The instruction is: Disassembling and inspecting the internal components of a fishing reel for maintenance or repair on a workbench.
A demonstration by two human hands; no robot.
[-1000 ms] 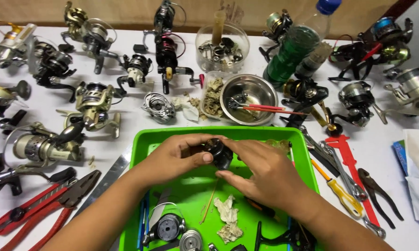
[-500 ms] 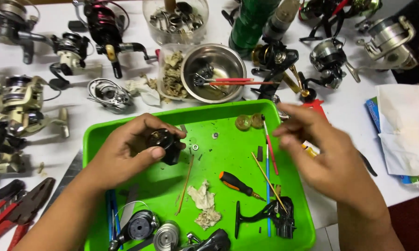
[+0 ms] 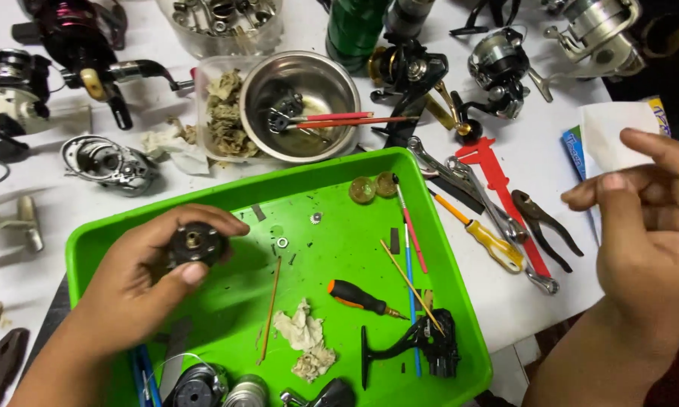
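The left hand (image 3: 139, 290) is closed around a small black round reel part (image 3: 194, 243), thumb below and fingers over the top, its brass-centred face turned up. It holds the part above the near-left area of the green tray (image 3: 339, 181). The right hand (image 3: 645, 226) is empty, fingers loosely spread, and hangs over the table edge well to the right of the tray, just beside a white folded paper (image 3: 614, 136).

In my judgement, the step in hand is inspection or stripping of the held part. Doing it well calls for keeping the part over the tray, so any loose piece drops inside it, and for a steady thumb-and-finger pinch that leaves the brass centre exposed.

Between the hands lie an orange-and-black screwdriver (image 3: 358, 298), a crumpled rag (image 3: 305, 343) and a small washer (image 3: 282, 242). Beyond the left hand stands a steel bowl (image 3: 305, 105).

Packages: under the white paper, beyond the right hand, a flat blue-and-yellow printed packet (image 3: 577, 151) shows only its edge. A dark green bottle (image 3: 358, 30) stands beyond the bowl; no label is legible.
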